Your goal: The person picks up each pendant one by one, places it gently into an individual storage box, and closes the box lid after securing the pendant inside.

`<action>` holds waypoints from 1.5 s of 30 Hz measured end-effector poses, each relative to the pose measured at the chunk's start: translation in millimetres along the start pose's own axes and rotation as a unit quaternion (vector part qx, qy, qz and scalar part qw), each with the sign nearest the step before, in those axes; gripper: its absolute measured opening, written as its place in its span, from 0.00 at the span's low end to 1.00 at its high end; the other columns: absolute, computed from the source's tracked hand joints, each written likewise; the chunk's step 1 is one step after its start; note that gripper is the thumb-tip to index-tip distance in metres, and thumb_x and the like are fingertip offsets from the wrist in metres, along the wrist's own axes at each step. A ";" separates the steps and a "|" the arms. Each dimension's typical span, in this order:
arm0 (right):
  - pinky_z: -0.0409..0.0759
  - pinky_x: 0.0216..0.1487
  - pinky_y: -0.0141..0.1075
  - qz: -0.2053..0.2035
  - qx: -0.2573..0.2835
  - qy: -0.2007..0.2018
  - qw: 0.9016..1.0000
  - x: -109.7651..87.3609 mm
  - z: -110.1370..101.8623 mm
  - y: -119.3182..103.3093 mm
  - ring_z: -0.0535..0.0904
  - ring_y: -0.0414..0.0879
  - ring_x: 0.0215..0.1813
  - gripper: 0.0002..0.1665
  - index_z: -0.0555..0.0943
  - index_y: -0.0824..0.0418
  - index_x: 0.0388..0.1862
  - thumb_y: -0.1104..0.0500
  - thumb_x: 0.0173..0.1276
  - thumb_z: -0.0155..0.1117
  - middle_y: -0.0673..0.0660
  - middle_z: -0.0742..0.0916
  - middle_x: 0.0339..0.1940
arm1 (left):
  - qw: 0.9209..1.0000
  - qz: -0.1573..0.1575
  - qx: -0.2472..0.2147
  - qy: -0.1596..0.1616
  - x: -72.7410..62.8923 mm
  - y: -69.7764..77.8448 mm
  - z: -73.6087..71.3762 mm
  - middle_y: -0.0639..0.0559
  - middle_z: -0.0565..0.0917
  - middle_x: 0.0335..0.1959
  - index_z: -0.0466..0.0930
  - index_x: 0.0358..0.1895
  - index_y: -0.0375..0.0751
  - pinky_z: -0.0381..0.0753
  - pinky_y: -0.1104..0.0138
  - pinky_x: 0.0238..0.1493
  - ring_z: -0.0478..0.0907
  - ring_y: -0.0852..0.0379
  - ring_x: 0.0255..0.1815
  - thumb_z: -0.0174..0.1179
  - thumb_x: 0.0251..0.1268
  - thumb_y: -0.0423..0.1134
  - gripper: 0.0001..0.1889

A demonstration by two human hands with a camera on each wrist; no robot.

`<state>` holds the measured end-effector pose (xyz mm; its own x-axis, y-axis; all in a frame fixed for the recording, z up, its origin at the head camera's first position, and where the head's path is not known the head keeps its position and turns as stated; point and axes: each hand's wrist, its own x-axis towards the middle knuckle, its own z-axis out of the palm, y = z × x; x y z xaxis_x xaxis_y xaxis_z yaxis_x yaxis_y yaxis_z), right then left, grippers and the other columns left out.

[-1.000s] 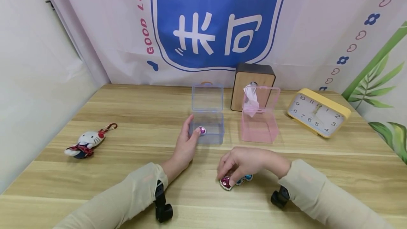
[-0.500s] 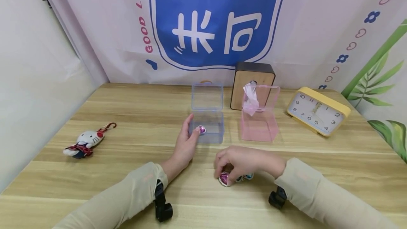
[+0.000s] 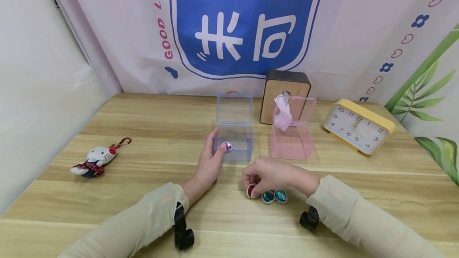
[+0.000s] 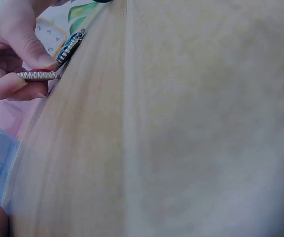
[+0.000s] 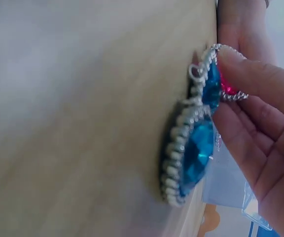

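My left hand (image 3: pixel 209 160) holds the left side of a clear blue plastic box (image 3: pixel 239 156), thumb at the front corner. The box's lid stands up. A pink-purple gem (image 3: pixel 228 145) with a pale beaded rim shows inside the box beside the thumb. My right hand (image 3: pixel 272 173) pinches a red rhinestone gem (image 5: pixel 229 88), seen edge-on between thumb and fingers in the left wrist view. Two teal gems with silvery beaded edges, a left one (image 3: pixel 267 197) and a right one (image 3: pixel 281 196), lie side by side on the table below the right hand.
Right of the blue box stands a clear pink box (image 3: pixel 292 150), lid up. Behind it are a wooden tissue box (image 3: pixel 268 102) and a yellow alarm clock (image 3: pixel 358 128) to the right. A plush cat keychain (image 3: pixel 98 158) lies at the left of the table (image 3: pixel 150 126).
My right hand has lifted the red gem up and away from the teal gems, tilting it on edge and uncovering both of them. The left hand has stayed at the blue box.
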<state>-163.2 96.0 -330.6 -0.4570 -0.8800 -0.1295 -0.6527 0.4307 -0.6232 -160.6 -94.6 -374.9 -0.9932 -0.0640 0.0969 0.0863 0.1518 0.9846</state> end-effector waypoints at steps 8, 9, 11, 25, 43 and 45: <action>0.78 0.31 0.25 0.005 0.049 0.007 0.999 0.5 -3.0 4.3 0.75 0.29 0.27 0.03 0.82 0.58 0.30 0.65 0.56 0.67 0.45 0.83 0.24 | 1.000 -0.001 0.002 -0.003 -1.8 0.0 0.0 0.44 0.52 0.74 0.53 0.71 0.47 0.44 0.52 0.73 0.45 0.47 0.74 0.47 0.68 0.36 0.28; 0.79 0.32 0.25 0.002 0.054 0.010 0.999 0.2 -3.4 5.3 0.75 0.29 0.28 0.03 0.82 0.59 0.30 0.65 0.57 0.67 0.45 0.84 0.24 | 1.000 -0.001 0.001 -0.003 -2.0 0.3 0.1 0.45 0.52 0.74 0.54 0.71 0.47 0.44 0.53 0.73 0.45 0.47 0.74 0.47 0.68 0.36 0.28; 0.79 0.31 0.26 -0.003 0.063 0.014 0.998 -0.8 -4.4 7.0 0.75 0.30 0.28 0.02 0.82 0.61 0.31 0.66 0.58 0.66 0.47 0.84 0.24 | 1.000 0.001 0.001 -0.002 -1.9 0.2 -0.1 0.44 0.52 0.74 0.54 0.71 0.46 0.44 0.52 0.73 0.45 0.47 0.74 0.47 0.68 0.36 0.28; 0.81 0.38 0.28 -0.025 0.075 0.041 0.996 -4.0 -17.1 10.0 0.78 0.33 0.34 0.10 0.84 0.65 0.40 0.68 0.64 0.57 0.53 0.88 0.35 | 1.000 -0.004 0.010 0.001 -0.9 0.0 0.4 0.44 0.53 0.73 0.54 0.71 0.48 0.45 0.53 0.73 0.46 0.47 0.74 0.47 0.69 0.36 0.28; 0.80 0.44 0.29 -0.053 0.029 0.088 0.994 4.2 -45.5 0.0 0.80 0.41 0.42 0.13 0.84 0.65 0.42 0.74 0.63 0.55 0.55 0.87 0.39 | 1.000 0.004 0.000 -0.007 0.2 -0.3 -1.4 0.43 0.52 0.73 0.53 0.71 0.45 0.47 0.52 0.73 0.46 0.47 0.73 0.47 0.69 0.36 0.28; 0.81 0.43 0.30 -0.053 0.027 0.096 0.994 6.1 -48.2 -1.7 0.80 0.41 0.42 0.14 0.84 0.66 0.42 0.74 0.62 0.55 0.56 0.87 0.39 | 1.000 0.005 0.002 -0.007 0.1 0.1 -1.4 0.44 0.52 0.73 0.53 0.71 0.45 0.46 0.52 0.73 0.45 0.47 0.74 0.47 0.69 0.36 0.28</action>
<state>-194.0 99.5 -293.1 -0.4985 -0.8627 0.0851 -0.6718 0.3224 -0.6670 -160.6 -96.0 -374.6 -0.9932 -0.0494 0.1055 0.0967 0.1557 0.9831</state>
